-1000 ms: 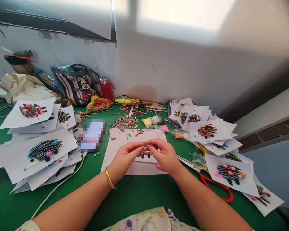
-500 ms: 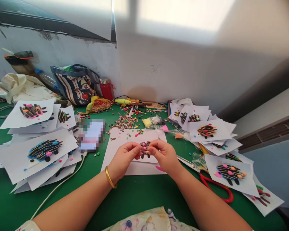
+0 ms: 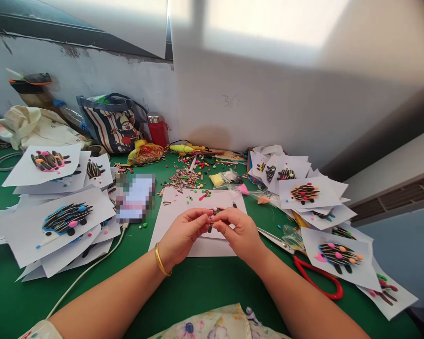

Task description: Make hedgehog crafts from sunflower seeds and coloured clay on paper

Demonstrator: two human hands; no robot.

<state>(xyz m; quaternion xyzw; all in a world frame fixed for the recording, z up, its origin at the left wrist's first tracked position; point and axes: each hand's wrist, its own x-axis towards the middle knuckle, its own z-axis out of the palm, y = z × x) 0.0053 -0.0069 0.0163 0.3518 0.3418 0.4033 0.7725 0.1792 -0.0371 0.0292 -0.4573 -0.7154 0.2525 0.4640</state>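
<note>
**Fingertips close together over a seed-covered figure**

Bringing left hand (image 3: 182, 233) and right hand (image 3: 243, 235) almost together. On the left, pressing thumb to forefinger; on the right, curling thumb and forefinger close to each other. Cannot tell whether pinching any small piece there: too tiny and too covered.

Directly beneath, partly hidden by the fingers, a seed figure (image 3: 216, 210) with dark feet, on a small card (image 3: 216, 235) lying on a larger white sheet (image 3: 173, 207). Judging by the pose, busy with a small detail of the figure, perhaps a coloured dot. Seems to call next for a light, exact touch, without dragging any neighbouring dots loose.

Beyond the sheet, loose seeds (image 3: 180, 180) mixed with coloured dots. To the right of these, a yellow lump (image 3: 216, 180) beside or inside a clear packet (image 3: 230, 175); cannot tell which. Farther back, a crumpled yellow bag (image 3: 146, 153), showing reddish-orange contents; a striped bag (image 3: 104, 127) with something green at its mouth; and a red bottle (image 3: 158, 133), capped, with contents hidden.
</note>
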